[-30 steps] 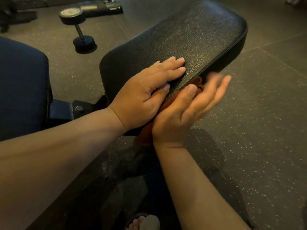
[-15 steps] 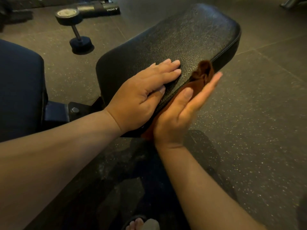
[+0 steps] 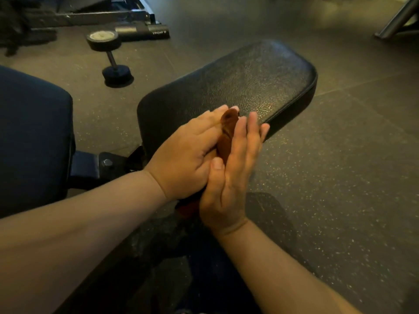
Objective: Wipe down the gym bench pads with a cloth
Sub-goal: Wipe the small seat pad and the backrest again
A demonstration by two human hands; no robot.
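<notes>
Pad: black textured bench pad (image 3: 238, 82), running away across mid-frame.
Left hand (image 3: 188, 155): flat, fingers straight, palm down on the pad's near top.
Right hand (image 3: 231, 173): on edge, fingers straight and together, pressing the cloth at the pad's right edge.
Cloth (image 3: 227, 130): brown, bunched, sandwiched between both hands; a fold pokes up near the fingertips.
Nearby: dark blue pad (image 3: 34, 132) at left; dumbbell (image 3: 108, 55) on the speckled floor (image 3: 340, 177).

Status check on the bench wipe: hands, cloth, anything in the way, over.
Left hand flat on black pad. Right hand, fingers straight, presses brown cloth against pad's edge. Dumbbell on floor, apart from pad.
</notes>
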